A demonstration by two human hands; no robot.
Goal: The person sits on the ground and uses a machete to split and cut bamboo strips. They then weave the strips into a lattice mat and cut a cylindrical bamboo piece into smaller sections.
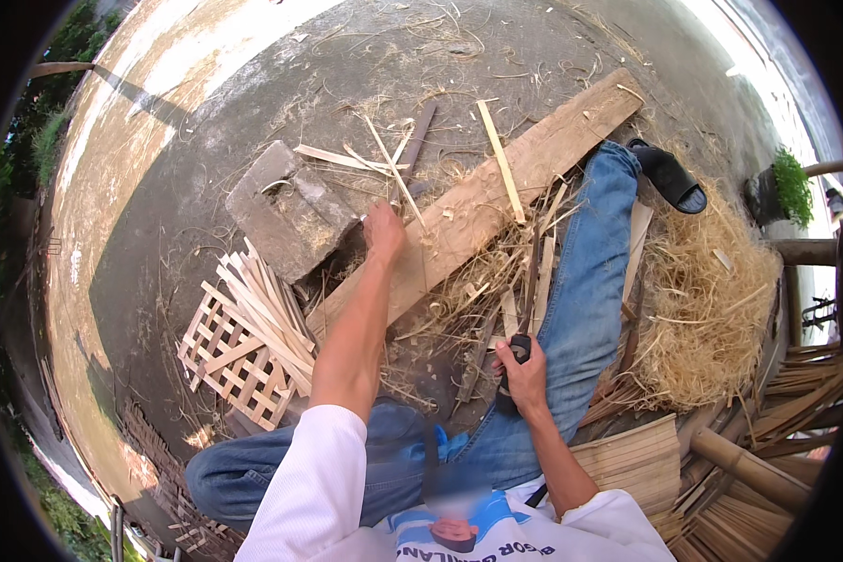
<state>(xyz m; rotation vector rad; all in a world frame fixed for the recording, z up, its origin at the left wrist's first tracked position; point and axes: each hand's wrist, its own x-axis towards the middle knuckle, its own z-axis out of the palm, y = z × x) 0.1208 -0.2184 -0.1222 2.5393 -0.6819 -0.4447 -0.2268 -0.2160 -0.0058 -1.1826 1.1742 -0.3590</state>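
My right hand (pixel 524 375) is wrapped round the black handle of a long, narrow-bladed knife (pixel 532 286). Its dark blade points away from me beside my jeans-clad right leg. My left hand (pixel 384 232) is closed at the far edge of a long wooden plank (pixel 482 211), beside a rough concrete block (pixel 295 211). What its fingers grip is hidden. A dark flat bar (pixel 420 136) lies just beyond them, crossed by thin pale strips (pixel 381 145). One yellowish strip (pixel 501 159) rests across the plank, apart from both hands.
Left of my left forearm, a bundle of pale strips (pixel 267 304) lies on a woven lattice (pixel 225 361). Curly shavings (pixel 707 309) are heaped at the right, near a black sandal (pixel 670 178). A slatted panel (pixel 637 459) and bamboo poles (pixel 749 468) lie at the lower right.
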